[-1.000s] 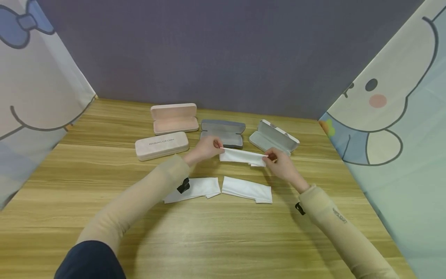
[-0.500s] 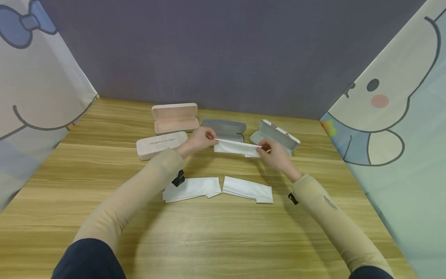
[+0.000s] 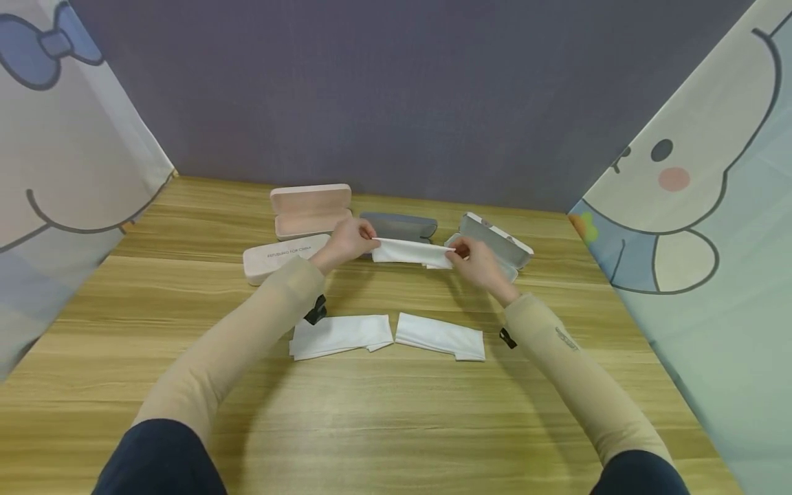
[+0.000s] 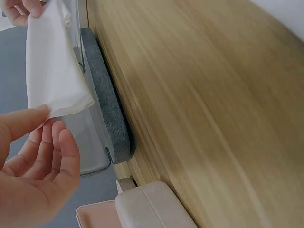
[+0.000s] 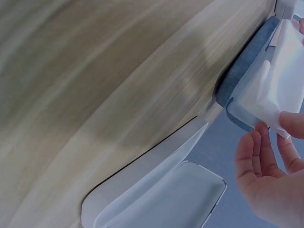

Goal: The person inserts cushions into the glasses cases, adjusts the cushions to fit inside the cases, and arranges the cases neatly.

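A folded white cloth (image 3: 411,251) is stretched between both hands, in front of an open grey-blue glasses case (image 3: 399,225) whose lower half it mostly covers in the head view. My left hand (image 3: 348,240) pinches one end of the cloth between thumb and fingers. The other end is pinched by my right hand (image 3: 478,262), which overlaps the open patterned glasses case (image 3: 493,240). In the left wrist view the cloth (image 4: 50,61) hangs beside the grey-blue case (image 4: 107,99). From the right wrist the cloth (image 5: 280,76) shows close over that case's inside.
An open pink glasses case (image 3: 312,210) stands back left, with a closed pale case (image 3: 278,258) lettered on top in front of it. Two folded white cloths, a left one (image 3: 343,333) and a right one (image 3: 439,337), lie on the wooden table (image 3: 371,426). A grey-purple wall (image 3: 383,103) rises behind.
Both hands have carried the stretched cloth away from the body and slightly left, to the grey-blue case. The cases and the two cloths on the table have stayed put.
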The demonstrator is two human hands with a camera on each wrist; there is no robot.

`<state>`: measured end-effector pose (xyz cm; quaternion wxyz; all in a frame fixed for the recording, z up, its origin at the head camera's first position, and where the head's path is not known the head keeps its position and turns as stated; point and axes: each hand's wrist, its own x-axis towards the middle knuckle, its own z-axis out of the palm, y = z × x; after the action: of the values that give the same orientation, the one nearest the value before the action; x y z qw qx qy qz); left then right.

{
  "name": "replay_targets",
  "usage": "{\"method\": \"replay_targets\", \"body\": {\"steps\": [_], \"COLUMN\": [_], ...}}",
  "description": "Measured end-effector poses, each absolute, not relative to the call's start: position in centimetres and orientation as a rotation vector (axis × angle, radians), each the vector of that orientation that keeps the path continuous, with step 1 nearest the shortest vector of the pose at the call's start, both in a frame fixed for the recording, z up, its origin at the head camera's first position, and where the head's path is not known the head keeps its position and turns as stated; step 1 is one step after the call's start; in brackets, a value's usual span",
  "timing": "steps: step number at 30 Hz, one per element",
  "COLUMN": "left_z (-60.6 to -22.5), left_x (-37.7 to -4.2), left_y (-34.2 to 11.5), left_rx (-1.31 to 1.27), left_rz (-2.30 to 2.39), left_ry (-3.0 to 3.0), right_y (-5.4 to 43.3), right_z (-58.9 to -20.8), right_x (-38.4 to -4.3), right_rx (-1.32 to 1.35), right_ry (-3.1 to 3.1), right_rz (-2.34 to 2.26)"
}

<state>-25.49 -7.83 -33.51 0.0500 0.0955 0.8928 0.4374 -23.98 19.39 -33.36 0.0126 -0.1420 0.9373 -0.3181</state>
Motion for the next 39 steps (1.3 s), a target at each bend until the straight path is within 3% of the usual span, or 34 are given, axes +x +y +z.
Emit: {"method": "replay_targets", "body": {"steps": [39], "left_z": [-34.4], "left_x": [-27.7], "left_y": [-8.2], "left_rx": [0.002], "left_rz": [1.251], "left_ry": [2.851], "right_y": [16.3], "right_z": [-35.4], "right_x": [-28.5], "right_rx": [-0.397], "right_ry": [2.95], "right_rz": [-0.984]}}
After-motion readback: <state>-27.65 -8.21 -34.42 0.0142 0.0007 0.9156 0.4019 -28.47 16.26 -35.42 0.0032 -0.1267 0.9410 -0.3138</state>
